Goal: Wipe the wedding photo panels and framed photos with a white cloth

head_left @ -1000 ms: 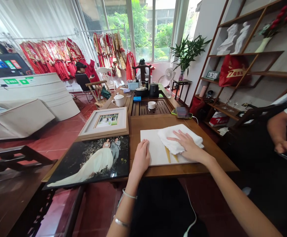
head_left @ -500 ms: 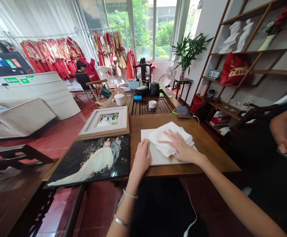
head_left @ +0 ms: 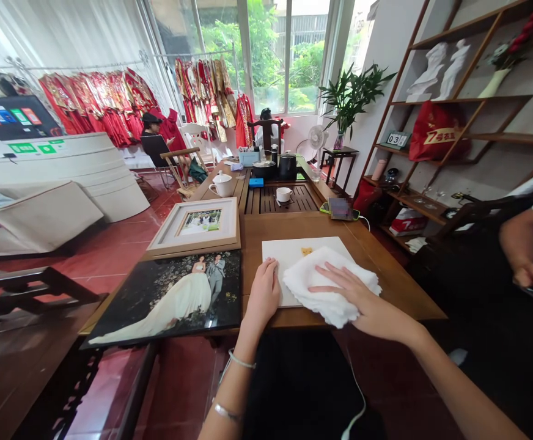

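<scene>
Surface: a brown wooden top [head_left: 272, 228] carries everything below; clock centred on the white panel, 12 pointing away from the person.
Photo panel: the dark glossy print [head_left: 170, 299] lies flat between 8 and 9 o'clock, probably set aside there to leave room at the middle.
Framed picture: the pale wooden frame [head_left: 198, 221] lies face up at 10 o'clock, just beyond the photo panel, so both images are in view.
White panel: the panel [head_left: 282, 250] lies flat at the centre, squarely before the person, likely for easy reach of both hands.
Cloth: the white cloth [head_left: 319, 275] is bunched over the panel's near right part and overhangs the near edge.
Right hand: the hand [head_left: 353, 293] lies spread over the cloth at 3 to 4 o'clock, seemingly to press it evenly.
Left hand: fingers together, the hand [head_left: 265, 284] rests along the panel's left edge at 8 to 9 o'clock, presumably bracing it; whether it pinches, I cannot tell.
Cup: the white cup [head_left: 283, 194] stands upright toward 11 o'clock, well apart from the cloth.
Yellow figure: a small shape [head_left: 306, 251] on the panel shows just beyond the cloth, which probably hides the remainder.
</scene>
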`<state>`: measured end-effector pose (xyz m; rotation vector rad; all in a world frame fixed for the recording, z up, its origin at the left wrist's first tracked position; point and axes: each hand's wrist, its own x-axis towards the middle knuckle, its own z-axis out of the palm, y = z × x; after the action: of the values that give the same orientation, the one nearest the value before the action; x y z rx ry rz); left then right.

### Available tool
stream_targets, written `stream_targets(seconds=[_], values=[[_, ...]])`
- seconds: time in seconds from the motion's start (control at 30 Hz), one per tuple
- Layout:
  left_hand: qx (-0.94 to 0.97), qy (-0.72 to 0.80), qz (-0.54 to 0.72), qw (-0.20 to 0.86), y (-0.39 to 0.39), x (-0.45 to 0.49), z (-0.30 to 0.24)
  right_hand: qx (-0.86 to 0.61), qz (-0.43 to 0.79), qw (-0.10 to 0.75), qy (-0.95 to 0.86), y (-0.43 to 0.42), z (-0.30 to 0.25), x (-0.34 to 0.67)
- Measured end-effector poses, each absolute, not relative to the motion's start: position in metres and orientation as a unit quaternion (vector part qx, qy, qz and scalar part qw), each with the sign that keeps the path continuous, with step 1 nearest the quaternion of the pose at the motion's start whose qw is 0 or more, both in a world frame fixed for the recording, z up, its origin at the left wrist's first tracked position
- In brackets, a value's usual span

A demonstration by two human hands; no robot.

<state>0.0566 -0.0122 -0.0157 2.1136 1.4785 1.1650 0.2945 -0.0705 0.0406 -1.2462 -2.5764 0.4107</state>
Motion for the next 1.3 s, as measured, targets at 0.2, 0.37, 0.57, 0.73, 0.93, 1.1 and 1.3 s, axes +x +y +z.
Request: stream_targets(seconds=[0.2, 0.37, 0.57, 0.73, 0.93, 1.1, 1.3], values=[[0.735, 0.517, 0.408, 0.163, -0.012, 0.056, -0.016, -0.462, 0.117, 0.145, -0.867, -0.007, 0.033, 0.298], [0.734, 0.514, 0.411, 0.167, -0.012, 0.055, -0.016, -0.513, 0.099, 0.13, -0.843, 0.031, 0.034, 0.28], [0.738, 0.52, 0.395, 0.169, -0.013, 0.055, -0.013, -0.514, 0.068, 0.107, -0.848, 0.016, 0.036, 0.257], [0.739, 0.521, 0.393, 0.166, -0.014, 0.056, -0.012, -0.48, 0.063, 0.118, -0.867, -0.027, 0.033, 0.261], [0.739, 0.521, 0.396, 0.159, -0.012, 0.056, -0.016, -0.434, 0.082, 0.131, -0.888, -0.076, 0.037, 0.276], [0.735, 0.521, 0.403, 0.162, -0.012, 0.055, -0.017, -0.429, 0.107, 0.13, -0.888, -0.075, 0.037, 0.283], [0.737, 0.52, 0.399, 0.163, -0.012, 0.055, -0.015, -0.483, 0.093, 0.127, -0.861, -0.023, 0.034, 0.274]])
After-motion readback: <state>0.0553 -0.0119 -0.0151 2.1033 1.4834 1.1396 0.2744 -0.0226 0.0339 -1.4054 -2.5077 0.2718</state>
